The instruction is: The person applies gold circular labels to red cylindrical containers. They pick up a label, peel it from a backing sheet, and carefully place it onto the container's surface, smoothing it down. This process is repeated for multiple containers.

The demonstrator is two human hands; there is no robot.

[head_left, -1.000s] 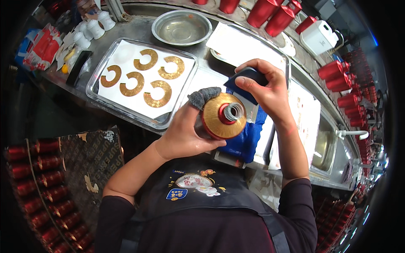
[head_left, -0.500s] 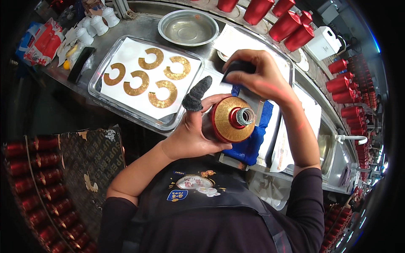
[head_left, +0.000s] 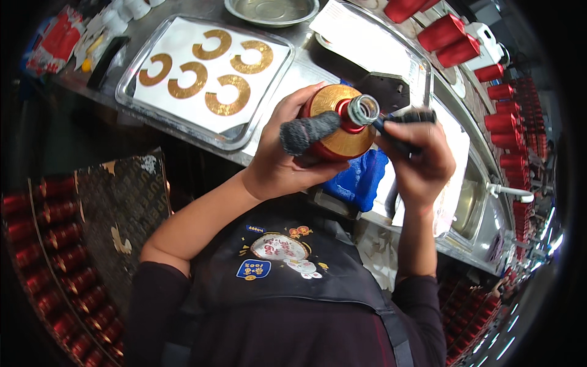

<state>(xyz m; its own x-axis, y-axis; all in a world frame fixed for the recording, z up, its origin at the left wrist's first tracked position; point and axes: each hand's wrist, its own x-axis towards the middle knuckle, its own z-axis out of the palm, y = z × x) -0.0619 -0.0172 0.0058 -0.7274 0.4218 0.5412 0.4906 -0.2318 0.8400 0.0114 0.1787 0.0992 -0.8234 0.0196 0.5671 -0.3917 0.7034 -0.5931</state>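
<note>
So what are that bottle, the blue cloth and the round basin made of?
Bottle: probably glass, its bare mouth looks clear; finish glossy red and patterned gold.
Blue cloth: soft fabric, perhaps towelling, judging by its fuzzy surface.
Basin: metal, maybe steel, grey and shiny.

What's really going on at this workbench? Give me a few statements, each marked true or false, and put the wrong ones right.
1. The left hand holds a red and gold bottle. True.
2. The bottle's mouth is capped. False: it is open.
3. Five gold C-shaped pieces lie on a white sheet in a tray. True.
4. The right hand is empty. False: it holds a dark tool.
5. The cloth near the bottle is yellow. False: it is blue.
</note>
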